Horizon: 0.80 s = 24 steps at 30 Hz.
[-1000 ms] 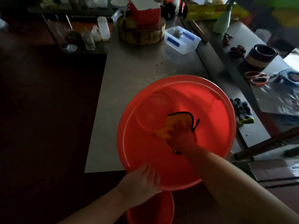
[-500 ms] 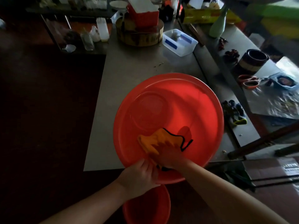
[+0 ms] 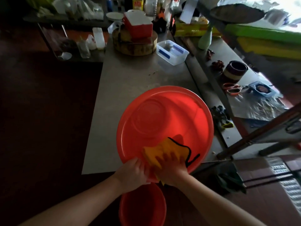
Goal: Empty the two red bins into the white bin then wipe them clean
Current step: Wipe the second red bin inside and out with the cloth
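The big bin sits at the near edge of the table, its near rim overhanging toward the person. The left hand grips that rim, fingers curled round it. Just beside it the right hand lies flat, fingers spread, pressing the cloth against the inner wall close to the rim. The small bin stands lower, under both hands

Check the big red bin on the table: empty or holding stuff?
Empty: the red bin shows a bare floor, with only the yellow cloth under the right hand.
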Tool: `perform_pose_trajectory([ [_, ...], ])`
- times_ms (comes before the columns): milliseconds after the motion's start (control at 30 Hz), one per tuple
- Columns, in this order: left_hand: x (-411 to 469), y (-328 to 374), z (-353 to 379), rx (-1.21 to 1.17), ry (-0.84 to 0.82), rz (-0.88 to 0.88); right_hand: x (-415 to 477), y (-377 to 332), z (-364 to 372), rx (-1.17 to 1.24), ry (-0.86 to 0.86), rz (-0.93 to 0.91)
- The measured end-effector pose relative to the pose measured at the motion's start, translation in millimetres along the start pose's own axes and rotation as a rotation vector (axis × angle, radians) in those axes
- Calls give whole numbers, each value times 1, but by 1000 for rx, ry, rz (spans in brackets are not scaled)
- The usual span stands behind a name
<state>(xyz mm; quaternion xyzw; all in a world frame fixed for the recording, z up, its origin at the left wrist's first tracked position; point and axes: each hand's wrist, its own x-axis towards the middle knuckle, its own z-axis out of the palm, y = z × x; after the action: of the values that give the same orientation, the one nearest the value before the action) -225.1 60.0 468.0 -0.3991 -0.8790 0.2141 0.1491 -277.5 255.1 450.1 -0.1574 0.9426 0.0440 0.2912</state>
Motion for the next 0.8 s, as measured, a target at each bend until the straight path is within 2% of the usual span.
perform_pose_trajectory([
  [133, -5, -1, 0, 16, -47, -19, -15, 5, 2, 36, 11, -58],
  [233, -9, -1, 2, -15, -105, -5, -16, 32, -8, -93, 95, -61],
  [333, -5, 1, 1, -37, -105, 11, -14, 49, -21, -203, 127, 19],
  [433, 2, -2, -3, -35, -79, 18, -17, 38, -26, -259, 76, 83],
  [633, 0, -15, -5, -33, -70, 19, -27, -3, -22, -114, -100, -51],
  [800, 0, -14, 4, -54, -42, 15, -3, -5, -39, -127, -144, -54],
])
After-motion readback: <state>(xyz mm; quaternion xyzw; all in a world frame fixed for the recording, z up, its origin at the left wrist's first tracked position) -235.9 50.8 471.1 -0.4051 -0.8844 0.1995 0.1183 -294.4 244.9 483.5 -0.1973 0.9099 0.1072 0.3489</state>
